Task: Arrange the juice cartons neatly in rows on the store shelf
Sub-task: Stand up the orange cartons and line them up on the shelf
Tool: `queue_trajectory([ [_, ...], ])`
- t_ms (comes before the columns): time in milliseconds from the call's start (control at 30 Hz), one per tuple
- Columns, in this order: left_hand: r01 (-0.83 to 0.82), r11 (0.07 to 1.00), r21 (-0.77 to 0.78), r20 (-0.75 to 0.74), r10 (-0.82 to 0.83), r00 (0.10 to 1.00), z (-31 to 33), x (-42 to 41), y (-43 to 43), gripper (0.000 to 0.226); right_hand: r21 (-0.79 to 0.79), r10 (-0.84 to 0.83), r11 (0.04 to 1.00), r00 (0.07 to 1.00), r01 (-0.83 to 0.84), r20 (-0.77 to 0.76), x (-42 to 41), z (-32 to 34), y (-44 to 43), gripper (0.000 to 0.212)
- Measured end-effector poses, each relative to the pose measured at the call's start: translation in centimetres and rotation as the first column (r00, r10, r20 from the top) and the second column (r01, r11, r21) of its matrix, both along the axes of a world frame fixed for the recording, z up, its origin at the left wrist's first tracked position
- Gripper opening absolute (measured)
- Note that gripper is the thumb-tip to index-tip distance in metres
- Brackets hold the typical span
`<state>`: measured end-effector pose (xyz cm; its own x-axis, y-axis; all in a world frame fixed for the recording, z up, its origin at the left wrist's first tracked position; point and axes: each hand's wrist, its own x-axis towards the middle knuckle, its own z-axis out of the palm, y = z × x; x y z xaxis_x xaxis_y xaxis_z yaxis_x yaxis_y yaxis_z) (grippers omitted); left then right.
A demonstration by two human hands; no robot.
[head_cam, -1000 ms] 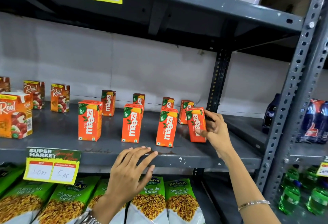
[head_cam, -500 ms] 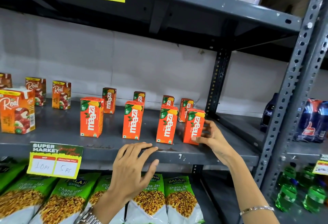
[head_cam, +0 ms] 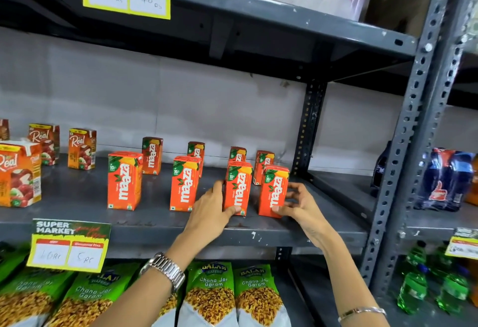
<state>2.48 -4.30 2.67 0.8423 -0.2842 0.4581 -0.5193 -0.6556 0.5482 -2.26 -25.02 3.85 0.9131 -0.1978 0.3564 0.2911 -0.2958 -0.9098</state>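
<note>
Orange Maaza cartons stand upright in two rows on the grey middle shelf (head_cam: pixel 155 223). The front row holds several. My left hand (head_cam: pixel 210 211) grips the third front carton (head_cam: pixel 239 184) from its left side, thumb across the lower front. My right hand (head_cam: pixel 297 203) holds the rightmost front carton (head_cam: pixel 274 188) by its right side and lower front corner. Two front cartons, one (head_cam: pixel 124 180) and another (head_cam: pixel 184 183), stand free to the left. Smaller back-row cartons (head_cam: pixel 152 155) stand behind.
Real juice cartons (head_cam: pixel 19 174) stand at the shelf's left end. A dark upright post (head_cam: pixel 309 130) closes the right side. Price tags (head_cam: pixel 68 245) hang on the shelf lip. Green snack bags (head_cam: pixel 212 293) fill the shelf below, and bottles (head_cam: pixel 445 179) sit in the bay to the right.
My left hand rose from the shelf lip and took hold of the third front carton. My right hand set the rightmost carton upright in the front row, still holding it.
</note>
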Motion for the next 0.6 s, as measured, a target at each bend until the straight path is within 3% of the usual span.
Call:
queue_trajectory([
  [333, 0.061, 0.997, -0.041, -0.025, -0.062, 0.998, -0.1, 1.0, -0.1, 0.07, -0.046, -0.103, 0.994, 0.995, 0.103, 0.011, -0.5, -0.2, -1.8, 0.055],
  [600, 0.079, 0.996, -0.042, -0.005, -0.079, 0.997, -0.2, 0.7, 0.1, 0.068, -0.128, -0.159, 0.979, 0.987, 0.161, 0.023, -0.3, -0.5, -2.1, 0.041],
])
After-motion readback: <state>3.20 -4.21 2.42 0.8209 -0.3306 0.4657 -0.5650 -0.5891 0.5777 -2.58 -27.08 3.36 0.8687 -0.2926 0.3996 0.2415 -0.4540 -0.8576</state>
